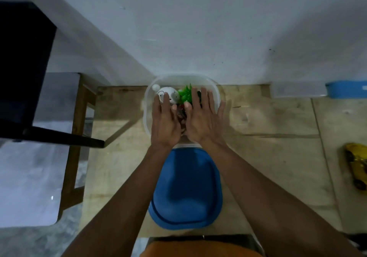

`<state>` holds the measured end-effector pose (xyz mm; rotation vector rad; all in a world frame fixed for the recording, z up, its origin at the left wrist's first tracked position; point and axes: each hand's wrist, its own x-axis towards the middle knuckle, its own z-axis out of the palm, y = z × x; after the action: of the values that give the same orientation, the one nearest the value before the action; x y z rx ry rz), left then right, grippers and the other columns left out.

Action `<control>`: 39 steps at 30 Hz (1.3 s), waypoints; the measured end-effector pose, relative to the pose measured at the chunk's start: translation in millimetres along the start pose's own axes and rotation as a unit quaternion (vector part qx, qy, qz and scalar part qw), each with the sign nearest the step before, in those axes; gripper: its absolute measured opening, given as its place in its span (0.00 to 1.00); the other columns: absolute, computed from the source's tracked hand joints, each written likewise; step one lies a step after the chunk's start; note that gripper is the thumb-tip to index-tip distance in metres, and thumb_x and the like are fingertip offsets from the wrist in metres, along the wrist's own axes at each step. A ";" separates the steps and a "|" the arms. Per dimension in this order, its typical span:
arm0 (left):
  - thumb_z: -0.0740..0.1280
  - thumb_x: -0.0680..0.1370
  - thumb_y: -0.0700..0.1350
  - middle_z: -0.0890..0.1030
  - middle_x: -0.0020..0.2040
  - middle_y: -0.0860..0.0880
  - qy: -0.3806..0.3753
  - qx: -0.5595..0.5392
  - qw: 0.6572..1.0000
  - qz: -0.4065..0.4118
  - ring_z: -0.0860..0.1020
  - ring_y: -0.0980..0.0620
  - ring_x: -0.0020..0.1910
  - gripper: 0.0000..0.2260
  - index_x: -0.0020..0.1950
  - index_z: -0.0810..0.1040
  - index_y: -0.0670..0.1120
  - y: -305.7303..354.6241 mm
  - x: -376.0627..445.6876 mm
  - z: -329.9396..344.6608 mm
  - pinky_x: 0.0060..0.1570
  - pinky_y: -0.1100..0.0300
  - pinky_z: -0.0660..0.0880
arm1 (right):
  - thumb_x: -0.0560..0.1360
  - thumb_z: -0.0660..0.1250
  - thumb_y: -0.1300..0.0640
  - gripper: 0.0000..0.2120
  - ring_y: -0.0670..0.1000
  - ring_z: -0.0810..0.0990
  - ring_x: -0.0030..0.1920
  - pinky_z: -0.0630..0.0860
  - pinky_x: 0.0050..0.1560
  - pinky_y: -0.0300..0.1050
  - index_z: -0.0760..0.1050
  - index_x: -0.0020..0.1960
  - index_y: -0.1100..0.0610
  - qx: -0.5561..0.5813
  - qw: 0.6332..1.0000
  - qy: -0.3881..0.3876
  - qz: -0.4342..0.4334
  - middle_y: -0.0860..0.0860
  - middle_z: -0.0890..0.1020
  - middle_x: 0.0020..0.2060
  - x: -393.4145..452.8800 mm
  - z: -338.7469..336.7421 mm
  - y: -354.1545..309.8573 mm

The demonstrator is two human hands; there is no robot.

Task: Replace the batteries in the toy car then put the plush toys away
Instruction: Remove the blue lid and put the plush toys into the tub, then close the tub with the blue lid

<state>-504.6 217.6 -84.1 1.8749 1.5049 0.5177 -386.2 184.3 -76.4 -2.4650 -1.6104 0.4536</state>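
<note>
A clear plastic tub (215, 90) stands on the wooden table against the wall. Inside it lie a white plush toy (168, 95) at the left and a green spiky plush (185, 95) in the middle; a darker toy below them is mostly hidden. My left hand (165, 122) and my right hand (204, 117) lie flat, fingers spread, palms down on the toys inside the tub. Neither hand grips anything. The gold toy car (356, 166) lies at the table's right edge, apart from both hands.
The blue lid (187, 187) lies on the table between my forearms, just in front of the tub. A second clear box with a blue lid (345, 90) sits at the back right. A dark chair (23, 68) stands to the left, beyond the table's edge.
</note>
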 end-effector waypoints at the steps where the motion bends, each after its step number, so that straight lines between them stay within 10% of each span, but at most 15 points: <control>1: 0.51 0.85 0.53 0.61 0.78 0.36 0.024 -0.001 0.999 0.022 0.62 0.39 0.77 0.26 0.79 0.61 0.41 0.4 -6.0 -3.5 0.73 0.47 0.65 | 0.85 0.42 0.44 0.26 0.54 0.49 0.81 0.44 0.76 0.65 0.48 0.81 0.49 0.022 1.000 0.017 0.002 0.52 0.53 0.81 -7.3 -5.0 0.8; 9: 0.61 0.84 0.49 0.68 0.72 0.36 0.173 0.060 0.983 0.012 0.67 0.36 0.71 0.20 0.75 0.68 0.42 -12.9 -109.1 -20.3 0.66 0.43 0.67 | 0.83 0.59 0.52 0.22 0.58 0.68 0.69 0.64 0.69 0.54 0.64 0.75 0.54 0.178 0.967 0.181 0.034 0.57 0.71 0.70 -110.1 -0.2 37.8; 15: 0.57 0.83 0.59 0.62 0.76 0.40 -0.017 0.090 0.967 -0.237 0.59 0.36 0.74 0.29 0.80 0.57 0.47 -46.9 -207.4 -2.7 0.68 0.35 0.63 | 0.83 0.58 0.53 0.24 0.60 0.65 0.71 0.64 0.70 0.57 0.59 0.78 0.53 0.227 0.959 -0.022 0.166 0.58 0.68 0.71 -195.1 35.4 74.0; 22: 0.59 0.83 0.57 0.67 0.75 0.37 -0.076 0.045 0.974 -0.208 0.64 0.32 0.72 0.32 0.81 0.53 0.44 -64.1 -242.1 1.5 0.70 0.39 0.62 | 0.84 0.56 0.54 0.26 0.58 0.58 0.76 0.59 0.76 0.54 0.55 0.80 0.52 0.310 0.926 -0.121 0.178 0.53 0.61 0.77 -235.2 43.8 73.4; 29: 0.73 0.74 0.60 0.68 0.70 0.37 -0.020 -0.038 0.955 -0.293 0.68 0.34 0.69 0.43 0.80 0.58 0.43 -53.1 -257.7 -24.7 0.67 0.40 0.71 | 0.79 0.66 0.57 0.29 0.56 0.70 0.67 0.69 0.63 0.44 0.60 0.78 0.55 0.343 0.920 -0.041 0.183 0.55 0.69 0.69 -259.3 35.9 69.2; 39: 0.74 0.75 0.56 0.66 0.72 0.41 0.059 -0.056 0.985 -0.151 0.68 0.40 0.69 0.37 0.78 0.64 0.43 -12.2 -219.5 -60.8 0.68 0.47 0.70 | 0.78 0.70 0.53 0.30 0.53 0.71 0.65 0.68 0.63 0.42 0.64 0.76 0.58 0.364 0.907 0.122 0.174 0.54 0.69 0.66 -236.2 -4.5 35.8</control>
<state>-610.1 23.2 -28.2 1.5182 1.7602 0.5645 -441.9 -45.8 -44.3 -2.0888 -0.7038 0.6219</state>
